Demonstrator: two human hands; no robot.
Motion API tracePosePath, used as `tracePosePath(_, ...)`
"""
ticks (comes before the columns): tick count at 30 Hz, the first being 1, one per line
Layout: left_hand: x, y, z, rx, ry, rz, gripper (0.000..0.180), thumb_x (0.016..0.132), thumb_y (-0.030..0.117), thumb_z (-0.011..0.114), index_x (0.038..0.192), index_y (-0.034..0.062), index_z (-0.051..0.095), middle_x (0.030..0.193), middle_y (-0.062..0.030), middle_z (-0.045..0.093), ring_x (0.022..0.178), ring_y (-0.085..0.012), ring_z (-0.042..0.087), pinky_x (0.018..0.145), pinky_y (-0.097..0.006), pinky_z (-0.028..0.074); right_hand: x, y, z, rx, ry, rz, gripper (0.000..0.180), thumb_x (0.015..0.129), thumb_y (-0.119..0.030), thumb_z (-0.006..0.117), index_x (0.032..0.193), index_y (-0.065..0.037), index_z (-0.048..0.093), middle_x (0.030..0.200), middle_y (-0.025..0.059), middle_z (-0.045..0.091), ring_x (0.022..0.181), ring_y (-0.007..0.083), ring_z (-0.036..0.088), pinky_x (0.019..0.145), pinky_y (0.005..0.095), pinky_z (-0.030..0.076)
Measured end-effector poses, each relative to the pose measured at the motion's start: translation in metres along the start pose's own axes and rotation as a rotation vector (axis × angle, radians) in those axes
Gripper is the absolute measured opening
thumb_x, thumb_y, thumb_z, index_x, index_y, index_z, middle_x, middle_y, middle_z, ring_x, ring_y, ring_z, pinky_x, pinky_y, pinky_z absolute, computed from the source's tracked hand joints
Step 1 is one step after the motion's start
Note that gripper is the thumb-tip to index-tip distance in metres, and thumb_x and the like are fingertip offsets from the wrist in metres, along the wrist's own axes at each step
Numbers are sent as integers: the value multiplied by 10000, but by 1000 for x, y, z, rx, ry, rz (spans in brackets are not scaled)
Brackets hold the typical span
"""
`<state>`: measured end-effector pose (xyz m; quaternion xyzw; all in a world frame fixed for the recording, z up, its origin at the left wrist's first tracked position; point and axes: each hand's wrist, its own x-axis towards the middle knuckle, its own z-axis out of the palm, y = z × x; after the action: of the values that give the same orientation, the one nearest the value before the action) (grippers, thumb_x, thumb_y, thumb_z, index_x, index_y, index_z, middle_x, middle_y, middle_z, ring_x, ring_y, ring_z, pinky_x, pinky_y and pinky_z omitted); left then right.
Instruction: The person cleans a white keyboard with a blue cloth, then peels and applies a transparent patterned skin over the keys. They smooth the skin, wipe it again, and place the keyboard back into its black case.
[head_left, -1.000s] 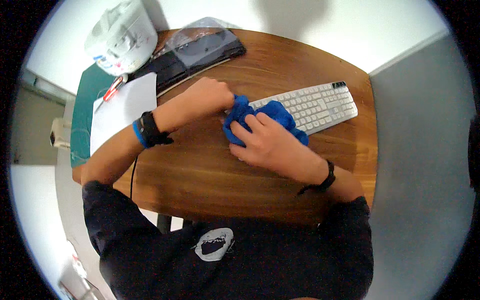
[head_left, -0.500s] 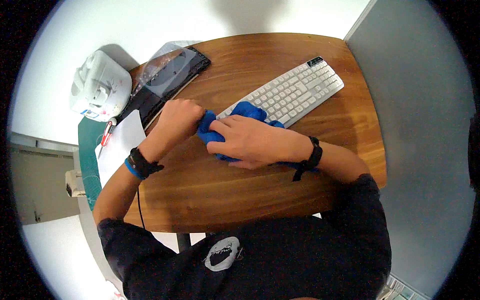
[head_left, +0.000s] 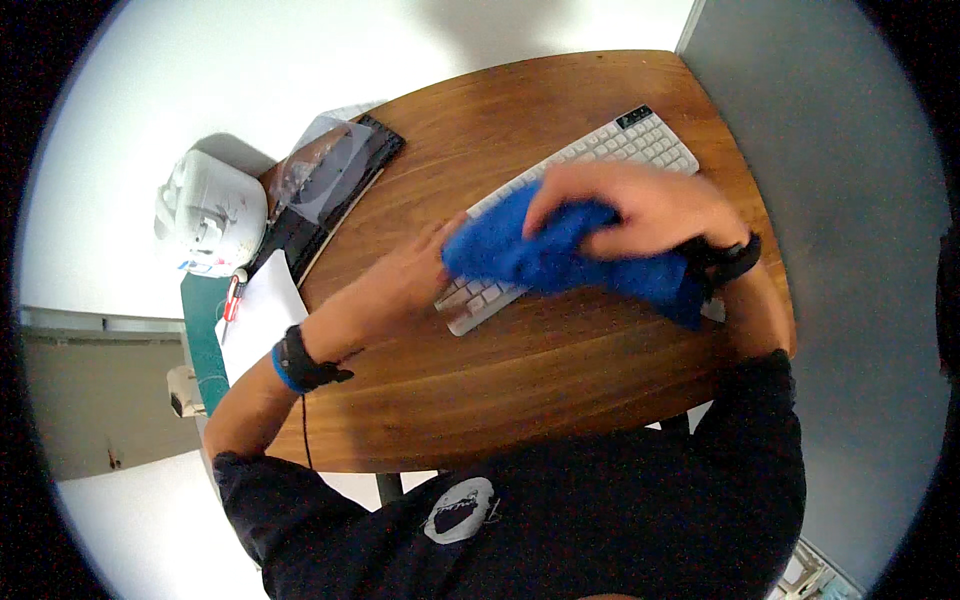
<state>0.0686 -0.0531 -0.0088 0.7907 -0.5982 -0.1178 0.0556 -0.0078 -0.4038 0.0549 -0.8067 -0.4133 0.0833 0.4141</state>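
Right hand (head_left: 645,208), half-curled, grips blue cloth (head_left: 520,248) under its fingers; left hand (head_left: 412,275) blurred alongside, grip I can't tell. White keyboard (head_left: 622,143) below right hand: loose folds could snag keycaps, hard pressure could skid it.

Cloth (head_left: 510,245) over keyboard (head_left: 650,143) on desk (head_left: 455,405), paper (head_left: 262,310) farther left

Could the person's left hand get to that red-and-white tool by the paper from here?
Probably yes: the red-and-white tool lies uncovered at the edge of the white paper, and nothing tall seems to stand between it and the left hand.
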Motion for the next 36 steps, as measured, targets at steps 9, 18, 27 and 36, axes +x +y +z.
tracePosePath(9,38,49,-14,76,-231,-145,1190,908,436,852,1765,106,95,1746,-396,160,1484,-707,352,1195,-653,459,-61,13,-67,-256,632,195,468,970,22,666,1432,-41,634,1377,96,701,1298,212,665,1152,370,503)
tracePosePath(18,27,25,-86,-561,-282,-162,892,1018,179,665,1758,64,180,1699,-307,407,1448,-436,570,1208,-498,439,-90,4,-83,-474,667,232,628,966,-166,764,1546,-101,532,1467,149,646,1344,320,637,1146,422,508)
tracePosePath(27,12,-40,-26,-651,-39,-268,575,1086,61,586,1651,83,479,1648,-160,526,1353,-262,624,1117,-388,508,-41,64,-32,-492,402,376,511,1055,-311,722,1509,-120,586,1499,183,583,1419,379,564,1200,442,452)
tracePosePath(36,4,-5,-8,-37,60,-33,963,940,465,823,1646,-34,399,1725,-346,302,1608,-540,285,1329,-534,299,-31,85,-1,-731,279,469,633,912,-205,826,1496,-283,595,1542,181,571,1333,453,618,1093,524,549)
